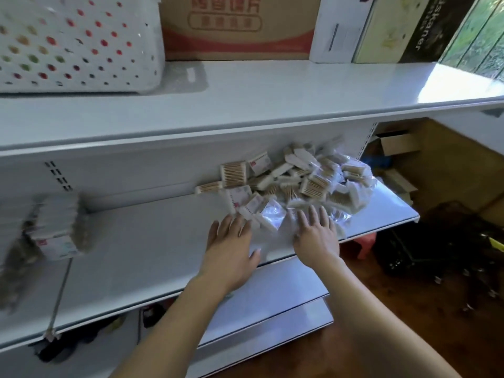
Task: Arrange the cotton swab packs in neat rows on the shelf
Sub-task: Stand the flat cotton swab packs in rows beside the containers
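Note:
A loose heap of cotton swab packs lies at the right end of the white middle shelf, partly on clear plastic wrap. A tidy stack of the same packs stands at the shelf's left, blurred. My left hand reaches flat over the shelf, fingers straight, its tips at the heap's near left edge. My right hand lies flat too, fingers spread on the plastic at the heap's front. Neither hand holds a pack.
A metal divider rod crosses the shelf beside the stack. On the top shelf stand a white perforated basket, a cardboard box and other boxes. Lower shelves, a wooden floor and dark clutter lie right.

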A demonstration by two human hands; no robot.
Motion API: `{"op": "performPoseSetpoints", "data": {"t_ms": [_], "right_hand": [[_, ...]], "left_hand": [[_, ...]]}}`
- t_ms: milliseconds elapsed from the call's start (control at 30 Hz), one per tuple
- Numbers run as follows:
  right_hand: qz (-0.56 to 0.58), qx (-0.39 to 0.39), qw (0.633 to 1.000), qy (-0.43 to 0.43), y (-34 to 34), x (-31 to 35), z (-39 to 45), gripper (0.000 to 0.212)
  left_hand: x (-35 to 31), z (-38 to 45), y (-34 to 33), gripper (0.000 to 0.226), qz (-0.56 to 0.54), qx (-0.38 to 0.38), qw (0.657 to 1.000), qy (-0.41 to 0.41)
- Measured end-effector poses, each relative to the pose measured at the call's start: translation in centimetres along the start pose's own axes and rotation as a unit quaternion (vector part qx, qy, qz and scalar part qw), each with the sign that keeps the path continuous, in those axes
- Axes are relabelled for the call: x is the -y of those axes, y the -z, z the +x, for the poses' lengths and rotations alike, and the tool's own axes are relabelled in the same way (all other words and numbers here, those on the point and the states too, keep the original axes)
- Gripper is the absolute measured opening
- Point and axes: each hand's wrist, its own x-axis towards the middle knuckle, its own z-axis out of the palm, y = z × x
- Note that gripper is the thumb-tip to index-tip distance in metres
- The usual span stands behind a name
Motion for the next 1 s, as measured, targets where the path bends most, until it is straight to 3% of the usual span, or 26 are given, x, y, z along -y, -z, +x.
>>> {"op": "performPoseSetpoints", "data": {"t_ms": [67, 167, 267, 333, 400, 467, 500, 600, 700, 767, 867, 1000], "right_hand": [[-0.01, -0.012, 1.0, 0.025, -0.7, -0.4, 1.4, 0.066], [-0.02, -0.09, 0.993, 0.07, -1.4, -1.4, 2.2, 0.045], [0.043, -0.238, 0.962, 0.13, -2.0, -2.7, 1.2, 0.026], [0.114, -0.324, 0.929, 0.137, -1.9, -3.1, 0.0, 0.019], [0.166, -0.36, 0.905, 0.157, -1.4, -2.9, -1.4, 0.022], [0.199, -0.347, 0.891, 0.214, -0.8, -3.0, -2.5, 0.027], [0.213, -0.333, 0.889, 0.23, -0.7, -3.4, -2.7, 0.03], [0.243, -0.318, 0.907, 0.132, -0.9, -6.2, -2.0, 0.034], [0.158, -0.256, 0.953, 0.023, -1.8, -9.7, 0.4, 0.038], [0.116, -0.205, 0.971, 0.048, -2.8, -11.2, 1.5, 0.037], [0.156, -0.197, 0.963, 0.097, -3.5, -12.8, 2.0, 0.022], [0.28, -0.276, 0.904, 0.165, -1.8, -13.4, 1.5, 0.02]], "left_hand": [[-0.1, 1.0, -0.4, 0.066, -0.007, 0.007, 1.0, -0.007], [-0.6, 3.2, -1.1, 0.06, -0.027, -0.007, 0.999, -0.024], [-2.7, 5.3, -0.9, 0.052, -0.141, 0.025, 0.99, 0.016], [-4.4, 6.9, -0.9, 0.054, -0.276, 0.075, 0.955, 0.079], [-5.9, 8.2, -1.5, 0.061, -0.44, 0.101, 0.88, 0.144], [-7.3, 9.0, -2.2, 0.053, -0.604, 0.107, 0.765, 0.195], [-7.8, 9.3, -2.4, 0.042, -0.646, 0.101, 0.728, 0.205], [-9.1, 10.1, -2.7, 0.019, -0.654, 0.06, 0.717, 0.234], [-10.1, 10.9, -2.8, 0.028, -0.654, 0.03, 0.703, 0.278], [-10.9, 11.2, -3.0, 0.033, -0.642, 0.016, 0.706, 0.299], [-12.1, 11.3, -3.6, 0.024, -0.64, -0.021, 0.686, 0.344], [-13.8, 11.1, -4.5, 0.039, -0.634, -0.083, 0.666, 0.384]]}}
